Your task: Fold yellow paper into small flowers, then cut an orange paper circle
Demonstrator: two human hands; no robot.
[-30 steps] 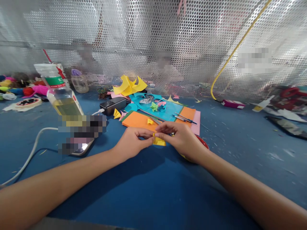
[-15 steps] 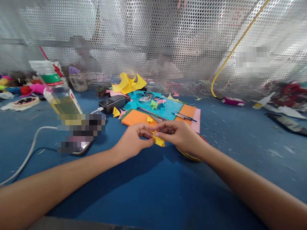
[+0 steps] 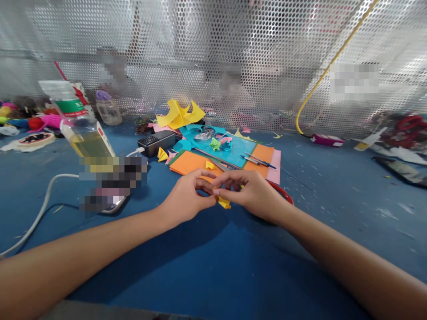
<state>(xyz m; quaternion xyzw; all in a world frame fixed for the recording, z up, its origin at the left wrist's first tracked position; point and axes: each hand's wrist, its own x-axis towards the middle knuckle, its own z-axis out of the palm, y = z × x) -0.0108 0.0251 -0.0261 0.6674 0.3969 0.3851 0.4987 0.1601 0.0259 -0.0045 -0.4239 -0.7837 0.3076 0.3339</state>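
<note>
A small folded piece of yellow paper (image 3: 224, 203) is pinched between the fingertips of both hands, held above the blue table (image 3: 213, 266). My left hand (image 3: 188, 195) closes on it from the left, thumb and fingers together at its upper left end. From the right, my right hand (image 3: 256, 193) grips it with thumb and curled fingers. Fingers hide much of the paper. Behind the hands lie scissors, with the blade (image 3: 223, 166) showing and a red handle (image 3: 283, 192) beside my right wrist. A small yellow paper bit (image 3: 210, 165) rests near the blade.
Orange sheets (image 3: 187, 163), a cyan sheet (image 3: 230, 153) and pens (image 3: 258, 161) lie beyond my hands. On the left stand a bottle (image 3: 88, 140), a phone (image 3: 116, 202) with a white cable (image 3: 50, 191), and a black box (image 3: 156, 143). A perforated metal screen (image 3: 187, 44) closes the back.
My fingers have drawn closer together over the yellow paper, so less of it shows. My right hand has shifted slightly, and more of the red scissors handle is visible.
</note>
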